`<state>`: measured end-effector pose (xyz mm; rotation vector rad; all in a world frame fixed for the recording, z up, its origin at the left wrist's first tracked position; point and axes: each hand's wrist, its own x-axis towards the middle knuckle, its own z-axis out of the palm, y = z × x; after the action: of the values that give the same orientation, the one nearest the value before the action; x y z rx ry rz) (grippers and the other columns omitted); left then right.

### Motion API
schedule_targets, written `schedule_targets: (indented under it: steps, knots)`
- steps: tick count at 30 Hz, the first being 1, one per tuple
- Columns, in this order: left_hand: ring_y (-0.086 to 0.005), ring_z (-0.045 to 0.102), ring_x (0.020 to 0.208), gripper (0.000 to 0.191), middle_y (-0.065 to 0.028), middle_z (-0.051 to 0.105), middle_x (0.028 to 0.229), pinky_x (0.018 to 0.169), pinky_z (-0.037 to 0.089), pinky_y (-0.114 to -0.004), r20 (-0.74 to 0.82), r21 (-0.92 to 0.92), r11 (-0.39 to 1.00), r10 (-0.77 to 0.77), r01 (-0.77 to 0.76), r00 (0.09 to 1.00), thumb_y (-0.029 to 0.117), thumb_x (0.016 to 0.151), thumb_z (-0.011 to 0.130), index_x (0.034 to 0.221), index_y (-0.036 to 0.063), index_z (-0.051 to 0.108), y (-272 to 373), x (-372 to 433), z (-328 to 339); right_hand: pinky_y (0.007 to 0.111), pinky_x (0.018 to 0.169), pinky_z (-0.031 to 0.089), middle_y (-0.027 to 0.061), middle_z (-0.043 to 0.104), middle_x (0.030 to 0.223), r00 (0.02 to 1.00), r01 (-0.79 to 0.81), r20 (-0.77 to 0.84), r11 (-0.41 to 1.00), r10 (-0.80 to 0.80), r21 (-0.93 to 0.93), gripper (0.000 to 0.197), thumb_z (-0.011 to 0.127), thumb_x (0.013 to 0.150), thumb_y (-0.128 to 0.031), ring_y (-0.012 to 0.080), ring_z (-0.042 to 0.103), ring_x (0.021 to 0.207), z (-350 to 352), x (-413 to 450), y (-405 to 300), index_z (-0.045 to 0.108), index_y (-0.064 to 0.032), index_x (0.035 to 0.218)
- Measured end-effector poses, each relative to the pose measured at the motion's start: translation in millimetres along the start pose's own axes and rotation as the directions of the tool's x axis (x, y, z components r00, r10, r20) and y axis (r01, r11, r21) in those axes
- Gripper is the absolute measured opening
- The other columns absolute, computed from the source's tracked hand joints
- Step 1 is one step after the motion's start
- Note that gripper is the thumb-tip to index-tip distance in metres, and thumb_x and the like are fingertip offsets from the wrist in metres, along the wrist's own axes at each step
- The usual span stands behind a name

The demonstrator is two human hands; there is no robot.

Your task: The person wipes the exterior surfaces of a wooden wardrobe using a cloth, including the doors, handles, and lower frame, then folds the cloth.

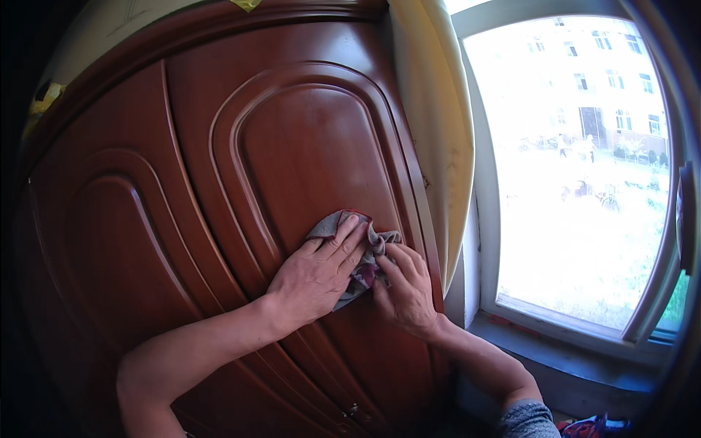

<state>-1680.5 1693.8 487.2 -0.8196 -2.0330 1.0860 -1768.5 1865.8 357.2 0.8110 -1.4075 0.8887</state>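
Observation:
A grey cloth [327, 225] with a red edge lies bunched against the right door [312, 142] of a reddish-brown wooden wardrobe. My left hand [320, 274] is laid over the cloth, its fingers pointing up and pressing it to the raised panel. Close by on the right, my right hand [406, 287] grips the cloth's crumpled side with bent fingers. A purple patch of the cloth shows between the two hands. Part of the cloth is hidden under my left palm.
The left wardrobe door [115, 235] has a matching arched moulding. Small metal hardware [352, 409] is low on the doors. A yellowish curtain [438, 137] hangs between wardrobe and bright window [580, 180]. Below is a window sill [558, 350]; colourful fabric [591, 427] lies at the bottom right.

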Motion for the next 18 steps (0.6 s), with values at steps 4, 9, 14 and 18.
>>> schedule_targets:
  steps: [4,9,14,18]
  knots:
    - [-0.0287,0.025,0.158,0.064,-0.015,0.037,0.165,0.128,0.026,-0.044,-0.023,0.004,1.0,0.001,-0.001,1.0,0.033,0.101,0.059,0.153,-0.0006,0.047,-54.8,32.8,-15.5,0.051,0.109,0.041,0.0214,0.055,0.144,0.999,0.039,0.011,0.997,-0.039,-0.071,0.054,0.073,0.091,-0.025,0.0398,0.052,0.133,7.4,50.5,5.4,0.059,0.0008,0.136]
    - [-0.0309,0.035,0.153,0.056,-0.0156,0.045,0.16,0.129,0.025,-0.046,-0.367,0.206,0.944,-0.171,0.26,0.914,0.028,0.103,0.056,0.151,0.0007,0.047,-176.7,132.8,-39.9,0.051,0.107,0.043,0.0185,0.064,0.138,0.952,-0.028,-0.303,0.979,-0.036,-0.204,0.046,0.058,0.1,-0.028,0.038,0.056,0.13,25.5,225.9,55.8,0.059,-0.0032,0.138]
    - [-0.04,0.039,0.148,0.053,-0.027,0.051,0.151,0.126,0.025,-0.051,-0.458,0.196,0.949,-0.133,0.246,0.879,0.022,0.097,0.051,0.139,-0.0089,0.056,-162.2,161.2,-13.7,0.051,0.086,0.054,0.0225,0.069,0.107,0.853,0.172,-0.45,0.957,-0.264,-0.235,0.017,0.058,0.093,-0.009,0.0439,0.066,0.1,20.4,238.3,85.7,0.07,0.0,0.1]
    - [-0.0285,0.036,0.152,0.049,-0.0134,0.047,0.159,0.126,0.028,-0.045,-0.342,0.077,0.981,-0.141,0.177,0.929,0.024,0.1,0.058,0.144,0.0028,0.057,-55.4,129.6,33.6,0.049,0.106,0.047,0.023,0.062,0.138,0.971,-0.157,-0.197,0.981,0.134,-0.11,0.039,0.058,0.097,-0.014,0.0427,0.058,0.127,19.6,95.4,76.8,0.064,-0.0017,0.133]
